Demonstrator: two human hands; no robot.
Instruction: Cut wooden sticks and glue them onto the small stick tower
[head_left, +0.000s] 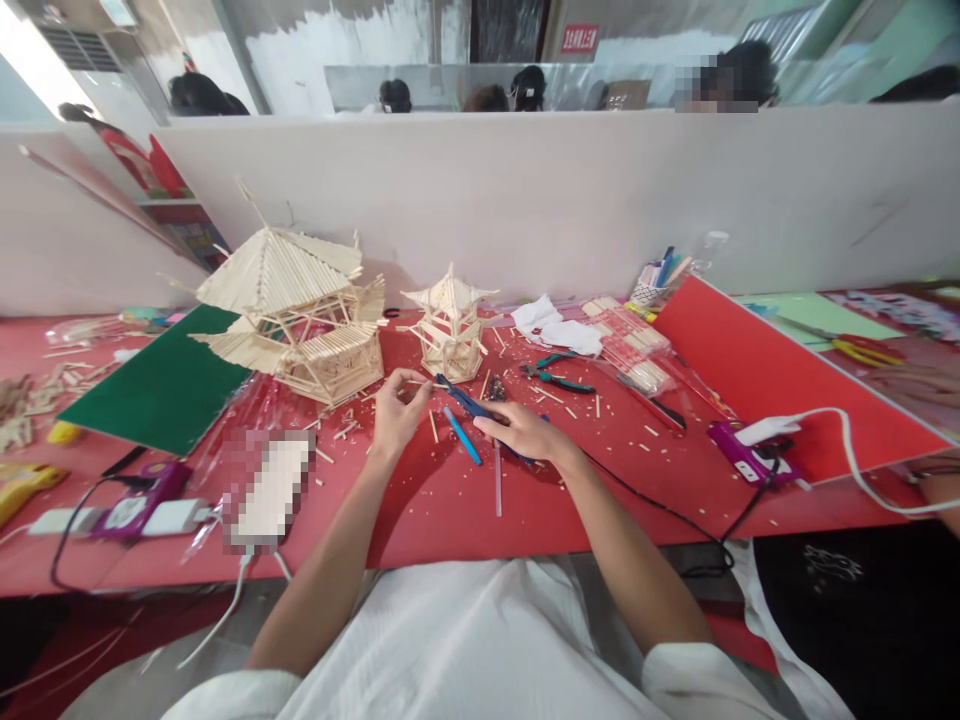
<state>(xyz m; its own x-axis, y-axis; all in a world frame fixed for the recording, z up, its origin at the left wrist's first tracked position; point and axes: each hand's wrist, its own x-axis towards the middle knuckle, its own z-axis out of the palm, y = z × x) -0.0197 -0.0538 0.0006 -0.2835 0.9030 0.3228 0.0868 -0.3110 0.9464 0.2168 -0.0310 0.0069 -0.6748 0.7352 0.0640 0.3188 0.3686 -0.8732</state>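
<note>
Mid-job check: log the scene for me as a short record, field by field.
Left hand: pinching a thin wooden stick
Right hand: gripping a blue tool, its tip at the stick
Beyond the hands: small stick pavilion; larger stick pavilion to its left
Right of small pavilion: green-handled pliers, white tissue
Between forearms: blue pen
Surface: red table, scattered scraps

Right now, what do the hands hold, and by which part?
Left hand: a thin wooden stick, apparently near one end. Right hand: a blue tool, by its rear part, exact type unclear.
</note>
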